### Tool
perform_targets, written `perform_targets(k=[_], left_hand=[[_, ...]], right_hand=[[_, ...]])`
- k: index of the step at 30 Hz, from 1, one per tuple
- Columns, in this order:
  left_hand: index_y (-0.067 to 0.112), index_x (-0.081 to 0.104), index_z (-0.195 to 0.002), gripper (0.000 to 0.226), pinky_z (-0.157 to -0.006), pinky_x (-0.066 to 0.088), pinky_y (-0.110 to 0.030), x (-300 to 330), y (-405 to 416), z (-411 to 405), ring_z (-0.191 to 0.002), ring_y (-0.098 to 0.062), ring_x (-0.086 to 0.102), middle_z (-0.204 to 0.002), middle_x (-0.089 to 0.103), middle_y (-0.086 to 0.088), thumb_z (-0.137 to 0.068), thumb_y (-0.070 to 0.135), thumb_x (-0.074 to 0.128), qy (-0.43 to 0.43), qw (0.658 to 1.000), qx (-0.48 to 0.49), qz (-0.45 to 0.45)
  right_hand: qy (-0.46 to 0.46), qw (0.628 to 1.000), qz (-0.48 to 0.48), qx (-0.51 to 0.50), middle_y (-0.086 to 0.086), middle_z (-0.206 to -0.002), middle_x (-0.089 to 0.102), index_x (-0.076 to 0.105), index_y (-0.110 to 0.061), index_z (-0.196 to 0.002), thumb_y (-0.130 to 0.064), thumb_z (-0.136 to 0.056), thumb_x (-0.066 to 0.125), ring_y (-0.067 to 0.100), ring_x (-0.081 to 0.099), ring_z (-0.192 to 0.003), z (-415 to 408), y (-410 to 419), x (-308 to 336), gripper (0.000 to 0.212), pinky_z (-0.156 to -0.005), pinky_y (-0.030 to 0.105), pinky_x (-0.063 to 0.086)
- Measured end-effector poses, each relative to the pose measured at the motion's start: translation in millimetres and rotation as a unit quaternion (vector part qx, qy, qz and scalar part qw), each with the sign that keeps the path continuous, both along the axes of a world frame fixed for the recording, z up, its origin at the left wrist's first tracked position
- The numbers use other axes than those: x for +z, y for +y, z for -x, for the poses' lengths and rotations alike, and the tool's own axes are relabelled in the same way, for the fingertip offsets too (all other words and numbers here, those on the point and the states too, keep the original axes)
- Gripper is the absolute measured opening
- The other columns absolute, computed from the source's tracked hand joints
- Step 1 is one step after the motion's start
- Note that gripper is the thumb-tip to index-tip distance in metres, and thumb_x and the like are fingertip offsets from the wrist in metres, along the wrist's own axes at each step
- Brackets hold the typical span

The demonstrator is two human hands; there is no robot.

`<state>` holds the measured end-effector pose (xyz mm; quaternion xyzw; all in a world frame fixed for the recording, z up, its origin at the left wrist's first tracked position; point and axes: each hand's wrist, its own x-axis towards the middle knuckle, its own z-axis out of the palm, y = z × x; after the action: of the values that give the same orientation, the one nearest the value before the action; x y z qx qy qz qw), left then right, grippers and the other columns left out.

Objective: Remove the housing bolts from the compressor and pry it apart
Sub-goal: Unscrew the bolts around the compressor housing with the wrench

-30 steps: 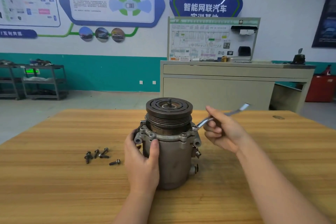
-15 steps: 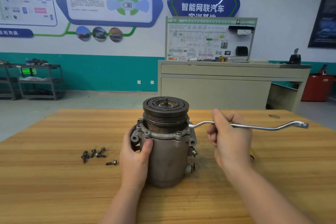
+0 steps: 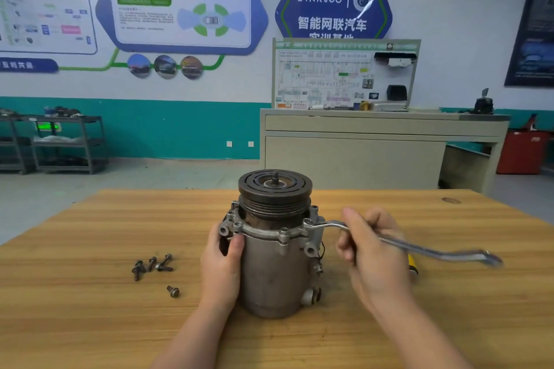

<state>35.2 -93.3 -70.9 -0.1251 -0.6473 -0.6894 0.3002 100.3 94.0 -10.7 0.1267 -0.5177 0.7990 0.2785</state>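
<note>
1. The right hand [image 3: 374,252] has its fingers curled round the shaft of a wrench [image 3: 419,247]. The ring end of the wrench sits on a bolt [image 3: 308,222] at the right side of the flange, while the free end sticks out to the right over the table [image 3: 90,323].
2. The left hand [image 3: 221,263] grips the left side of the compressor [image 3: 275,249], thumb across the front just under the flange. The compressor stands upright in the middle of the table, pulley end up.
3. Risk: the ring may be only partly seated on the bolt head. If it slips off under load, the head could round, and the right knuckles could hit the flange lugs.
4. Risk: the compressor stands on a narrow base. A hard sideways pull on the long wrench could twist or tip it, should the left hand's hold give way.
5. Risk: four loose bolts [image 3: 153,265] lie on the bare table left of the compressor, three bunched together and one nearer the person. They could roll or be swept off by an arm.
6. Risk: a yellow-handled tool [image 3: 413,265] lies just beyond the right hand, mostly hidden. The swinging wrench might knock it.
7. Containers: no tray, bowl or box shows on the table, so the removed bolts sit in nothing. In the background, a red bin [image 3: 523,153] stands on the floor, contents not visible.
</note>
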Motion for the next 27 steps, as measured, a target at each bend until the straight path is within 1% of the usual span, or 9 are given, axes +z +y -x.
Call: perform_targets(k=[4, 7, 8, 11, 14, 18, 22, 24, 27], left_hand=[[0.029, 0.059, -0.104, 0.052, -0.081, 0.043, -0.02, -2, -3, 5, -0.093, 0.009, 0.06, -0.097, 0.069, 0.018, -0.066, 0.064, 0.052, -0.009, 0.999, -0.041, -0.014], [0.037, 0.047, -0.119, 0.075, -0.083, 0.045, -0.011, 0, -8, 4, -0.1, 0.015, 0.058, -0.106, 0.064, 0.024, -0.058, 0.078, 0.058, -0.038, 0.997, -0.072, -0.012], [0.043, 0.041, -0.124, 0.087, -0.087, 0.047, -0.016, 1, -9, 4, -0.104, 0.011, 0.058, -0.112, 0.062, 0.023, -0.051, 0.088, 0.058, -0.059, 0.994, -0.091, -0.025], [0.053, 0.038, -0.131, 0.095, -0.099, 0.042, -0.05, 5, -12, 7, -0.119, -0.01, 0.055, -0.12, 0.062, 0.021, -0.049, 0.102, 0.032, -0.139, 0.979, -0.133, -0.07], [0.041, 0.056, -0.129, 0.09, -0.11, 0.032, -0.055, 8, -15, 13, -0.124, -0.021, 0.055, -0.121, 0.067, 0.011, -0.065, 0.092, 0.018, -0.206, 0.96, -0.176, -0.074], [0.038, 0.065, -0.122, 0.083, -0.112, 0.023, -0.058, 6, -18, 12, -0.125, -0.027, 0.053, -0.124, 0.067, 0.004, -0.071, 0.089, 0.022, -0.224, 0.951, -0.209, -0.037], [0.039, 0.063, -0.124, 0.081, -0.112, 0.025, -0.056, 11, -18, 8, -0.124, -0.025, 0.05, -0.126, 0.066, 0.005, -0.07, 0.087, 0.027, -0.227, 0.945, -0.234, -0.026], [0.037, 0.062, -0.126, 0.081, -0.11, 0.018, -0.059, 11, -19, 8, -0.117, -0.014, 0.042, -0.126, 0.066, 0.004, -0.072, 0.085, 0.026, -0.237, 0.943, -0.234, -0.017], [0.034, 0.061, -0.128, 0.075, -0.112, 0.015, -0.058, 12, -19, 8, -0.127, -0.026, 0.043, -0.128, 0.065, 0.001, -0.079, 0.079, 0.026, -0.241, 0.941, -0.238, -0.028]], right_hand=[[-0.137, 0.951, 0.074, 0.267, 0.004, -0.045, 0.051, 0.052, -0.018, -0.052, -0.017, -0.079, 0.065, 0.006, 0.04, -0.031, 33, 21, 17, 0.03, -0.03, 0.014, 0.029], [-0.189, 0.922, 0.106, 0.32, 0.002, -0.041, 0.047, 0.057, -0.012, -0.054, -0.02, -0.065, 0.073, 0.002, 0.037, -0.028, 46, 17, 27, 0.021, -0.026, 0.011, 0.025], [-0.186, 0.922, 0.13, 0.314, 0.001, -0.041, 0.046, 0.057, -0.011, -0.053, -0.021, -0.063, 0.073, 0.001, 0.036, -0.027, 47, 16, 30, 0.021, -0.026, 0.011, 0.024], [-0.126, 0.949, 0.211, 0.197, -0.001, -0.041, 0.047, 0.053, -0.017, -0.054, -0.017, -0.072, 0.07, 0.002, 0.034, -0.027, 41, 17, 29, 0.025, -0.027, 0.012, 0.024], [-0.063, 0.988, 0.135, 0.029, 0.004, -0.041, 0.047, 0.045, -0.021, -0.05, -0.009, -0.087, 0.063, 0.007, 0.034, -0.028, 26, 13, 21, 0.044, -0.032, 0.013, 0.024], [-0.018, 0.996, 0.014, -0.083, 0.005, -0.042, 0.052, 0.045, -0.02, -0.048, -0.01, -0.091, 0.061, 0.01, 0.041, -0.032, 4, -2, 15, 0.048, -0.035, 0.016, 0.03], [0.036, 0.972, -0.123, -0.197, 0.006, -0.048, 0.059, 0.051, -0.02, -0.052, -0.017, -0.091, 0.063, 0.009, 0.048, -0.036, -10, -17, 16, 0.041, -0.04, 0.017, 0.038], [0.066, 0.953, -0.18, -0.233, 0.004, -0.049, 0.058, 0.047, -0.018, -0.055, -0.018, -0.092, 0.061, 0.005, 0.048, -0.037, -16, -27, 17, 0.039, -0.041, 0.014, 0.039], [0.137, 0.904, -0.278, -0.294, -0.006, -0.052, 0.047, 0.034, -0.029, -0.054, -0.023, -0.09, 0.056, -0.002, 0.041, -0.041, -26, -38, 12, 0.042, -0.042, 0.006, 0.031]])
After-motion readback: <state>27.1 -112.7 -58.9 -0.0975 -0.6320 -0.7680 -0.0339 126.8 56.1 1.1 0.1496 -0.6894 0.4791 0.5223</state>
